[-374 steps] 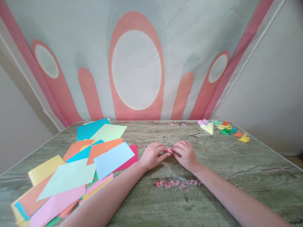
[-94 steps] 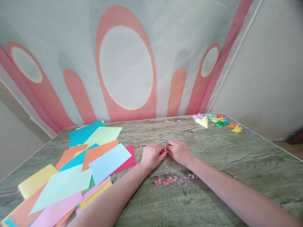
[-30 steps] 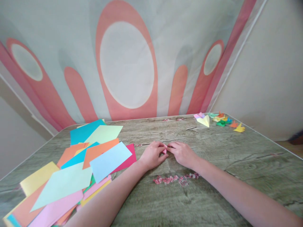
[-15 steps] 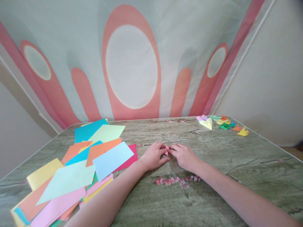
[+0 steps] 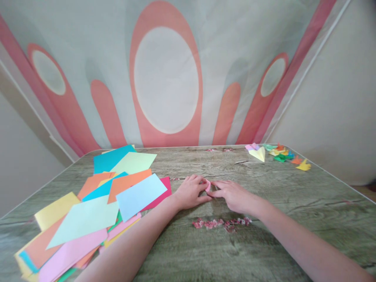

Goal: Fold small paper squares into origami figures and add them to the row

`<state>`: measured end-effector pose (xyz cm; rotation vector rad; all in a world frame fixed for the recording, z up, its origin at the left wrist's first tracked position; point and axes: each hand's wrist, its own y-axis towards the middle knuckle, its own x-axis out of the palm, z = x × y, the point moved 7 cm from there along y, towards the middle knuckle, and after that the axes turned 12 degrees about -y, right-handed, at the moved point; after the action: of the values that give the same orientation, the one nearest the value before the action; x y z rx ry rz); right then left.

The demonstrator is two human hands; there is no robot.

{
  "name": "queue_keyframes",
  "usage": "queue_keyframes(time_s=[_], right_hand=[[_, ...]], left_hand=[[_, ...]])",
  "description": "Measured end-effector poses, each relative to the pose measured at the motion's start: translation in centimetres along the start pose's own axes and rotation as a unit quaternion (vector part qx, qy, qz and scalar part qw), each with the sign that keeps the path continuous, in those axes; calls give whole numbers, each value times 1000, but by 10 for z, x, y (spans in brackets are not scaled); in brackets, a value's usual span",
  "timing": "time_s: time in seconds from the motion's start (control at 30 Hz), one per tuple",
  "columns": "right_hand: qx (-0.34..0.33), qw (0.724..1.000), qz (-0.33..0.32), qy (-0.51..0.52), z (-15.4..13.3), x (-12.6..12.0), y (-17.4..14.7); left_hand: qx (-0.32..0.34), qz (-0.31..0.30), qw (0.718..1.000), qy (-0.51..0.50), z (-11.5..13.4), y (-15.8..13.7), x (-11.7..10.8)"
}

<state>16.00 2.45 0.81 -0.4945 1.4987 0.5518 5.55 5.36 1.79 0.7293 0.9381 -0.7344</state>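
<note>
A small piece of folded pink paper [image 5: 208,185] is between my two hands at the middle of the table, most of it covered by fingers. My left hand [image 5: 192,192] has its fingers closed on the paper's left side, its thumb stretched along the near side. From the right, my right hand [image 5: 235,195] meets the same paper with thumb at its near edge and forefinger by its far edge. The other fingers of that hand lie close together.
Loose sheets of coloured paper [image 5: 85,217] overlap in a pile on the left of the wood-patterned table [image 5: 182,250]. At the far right lie a pale yellow paper plane [image 5: 257,154] and several small folded paper figures [image 5: 281,157]. A printed backdrop [image 5: 166,78] hangs behind the table.
My right thumb and forefinger have spread wider around the pink paper, and more of the paper shows. My left hand keeps nearly the same place. The whole view has shifted slightly.
</note>
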Motion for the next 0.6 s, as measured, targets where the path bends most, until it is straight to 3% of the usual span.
queue_keyframes(time_s=[0.33,0.6], right_hand=[[-3,999,43,-23,-2,-6,2],[20,981,181,-67,15,-7,10]], left_hand=[[-7,34,991,-128,-15,0,1],[-8,46,976,-215,-25,3,-2]])
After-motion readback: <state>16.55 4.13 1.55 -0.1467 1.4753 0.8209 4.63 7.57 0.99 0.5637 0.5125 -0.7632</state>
